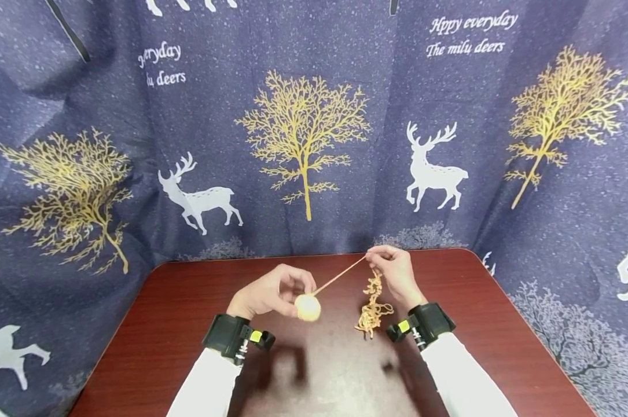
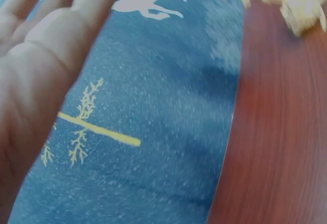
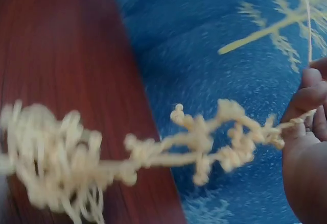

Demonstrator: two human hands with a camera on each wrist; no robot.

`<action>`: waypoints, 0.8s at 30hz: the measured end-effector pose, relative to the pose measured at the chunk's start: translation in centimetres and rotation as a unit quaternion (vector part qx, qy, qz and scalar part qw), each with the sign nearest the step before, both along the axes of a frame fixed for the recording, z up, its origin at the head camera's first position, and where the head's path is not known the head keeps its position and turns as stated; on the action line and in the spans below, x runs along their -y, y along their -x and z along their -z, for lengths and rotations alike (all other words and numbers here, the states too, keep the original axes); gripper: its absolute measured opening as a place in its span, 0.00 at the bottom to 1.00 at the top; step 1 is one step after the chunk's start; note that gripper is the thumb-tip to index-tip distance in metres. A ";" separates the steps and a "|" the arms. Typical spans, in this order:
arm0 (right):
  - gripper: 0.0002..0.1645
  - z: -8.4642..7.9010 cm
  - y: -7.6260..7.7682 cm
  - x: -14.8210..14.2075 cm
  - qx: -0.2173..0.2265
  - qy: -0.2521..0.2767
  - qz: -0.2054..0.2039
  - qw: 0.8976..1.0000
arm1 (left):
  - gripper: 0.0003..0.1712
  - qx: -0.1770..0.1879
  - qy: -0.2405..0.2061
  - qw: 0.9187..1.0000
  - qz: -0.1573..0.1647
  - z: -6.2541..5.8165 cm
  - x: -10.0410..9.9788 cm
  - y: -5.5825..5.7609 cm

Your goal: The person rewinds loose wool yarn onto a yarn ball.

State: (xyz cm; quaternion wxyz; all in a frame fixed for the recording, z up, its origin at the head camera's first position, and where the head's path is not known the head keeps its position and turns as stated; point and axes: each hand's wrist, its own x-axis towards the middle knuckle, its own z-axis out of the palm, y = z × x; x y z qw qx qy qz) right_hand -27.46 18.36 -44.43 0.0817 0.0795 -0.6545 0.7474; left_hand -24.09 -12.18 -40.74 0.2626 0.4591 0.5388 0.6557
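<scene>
Here, the ball [image 1: 307,308] sits low-centre in the frame, gripped by the left hand [image 1: 270,292], fingers curled. Its strand [image 1: 340,274] slants up rightward — straight — to the right hand's pinch [image 1: 397,274], the tangle [image 1: 372,315] hanging below.

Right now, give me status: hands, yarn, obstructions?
Left hand holds yarn ball; right hand pinches strand, stretched straight between them; knotted yarn hangs below right hand; no obstruction visible.

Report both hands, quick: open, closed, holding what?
Left hand: closed, holding the yellow ball between thumb and fingers.
Right hand: closed, pinching the taut strand, with knotted cord hanging below.
</scene>
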 end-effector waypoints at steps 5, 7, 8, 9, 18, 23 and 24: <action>0.05 0.4 -0.4 0.4 -0.089 -0.249 -0.005 0.964 | 0.16 0.040 -0.144 0.984 -0.094 -0.2 -0.1 0.1; 0.07 0.3 -0.7 0.6 -0.109 -0.302 -0.032 0.947 | 0.18 0.076 -0.187 0.968 -0.146 -0.2 -0.3 0.1; 0.09 0.2 -0.9 0.7 -0.113 -0.320 -0.050 0.939 | 0.19 0.101 -0.208 0.957 -0.175 -0.2 -0.5 0.1; 0.10 0.2 -1.1 0.8 -0.116 -0.333 -0.069 0.933 | 0.20 0.125 -0.226 0.943 -0.208 -0.2 -0.7 0.1; 0.15 -0.8 -2.6 1.6 -0.115 -0.330 -0.263 0.899 | 0.15 0.112 -0.125 0.793 -0.586 1.2 -2.2 1.1; 0.16 -1.5 -2.7 1.5 -0.116 -0.293 -0.284 0.906 | 0.19 -0.094 0.108 0.739 -0.659 2.9 -2.2 1.0; 0.15 -1.7 -2.7 1.5 -0.114 -0.282 -0.279 0.911 | 0.19 -0.128 0.152 0.731 -0.653 3.1 -2.2 0.8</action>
